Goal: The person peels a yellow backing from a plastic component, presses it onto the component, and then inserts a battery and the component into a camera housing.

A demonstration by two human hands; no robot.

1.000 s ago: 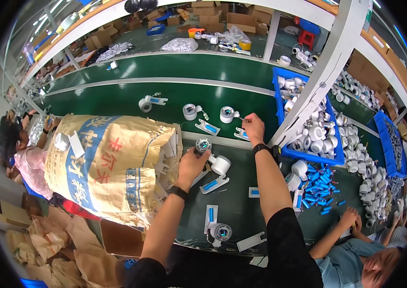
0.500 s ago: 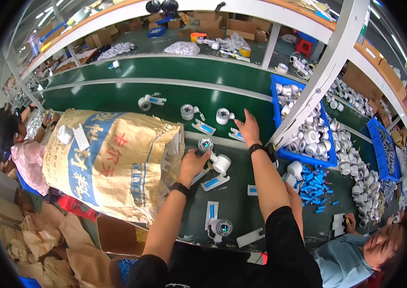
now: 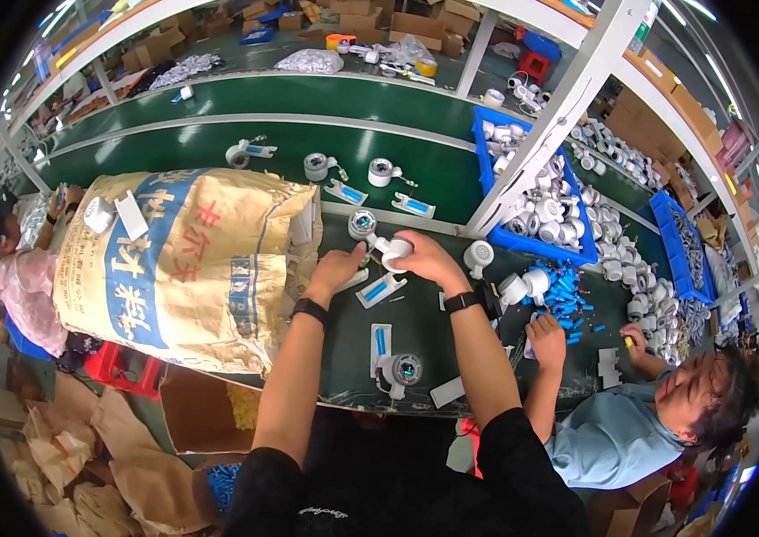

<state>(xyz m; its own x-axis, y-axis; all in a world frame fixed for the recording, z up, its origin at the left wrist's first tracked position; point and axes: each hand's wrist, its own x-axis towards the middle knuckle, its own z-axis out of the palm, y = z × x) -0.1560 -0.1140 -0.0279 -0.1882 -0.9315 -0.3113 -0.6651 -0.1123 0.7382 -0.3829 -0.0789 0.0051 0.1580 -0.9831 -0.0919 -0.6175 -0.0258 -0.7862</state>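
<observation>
Head view: two bare hands work close together over the green bench (image 3: 339, 340). The right hand (image 3: 424, 259) has its fingers curled round a white housing (image 3: 394, 254), with little gap left in the grip. The left hand (image 3: 337, 271) has its fingertips drawn nearly together, just beside the housing and a round lens unit (image 3: 361, 223); whether they pinch either part cannot be told. Housing and lens unit sit between the hands, at the far side of the near work surface.

Risks, as judged: the housing is rounded and looks smooth, so a loosened right grip could let it slip. Pulling the two parts apart sharply could strain any lead between them; none can be made out clearly. A white bracket with a blue cell (image 3: 381, 290) lies just nearer than the hands, where a lowered wrist could knock it. Another lens unit (image 3: 400, 369) lies toward the near edge, exposed to a sweeping forearm. To the right, a co-worker's hand (image 3: 545, 340) rests near the right forearm; a sudden elbow movement could cause contact.
</observation>
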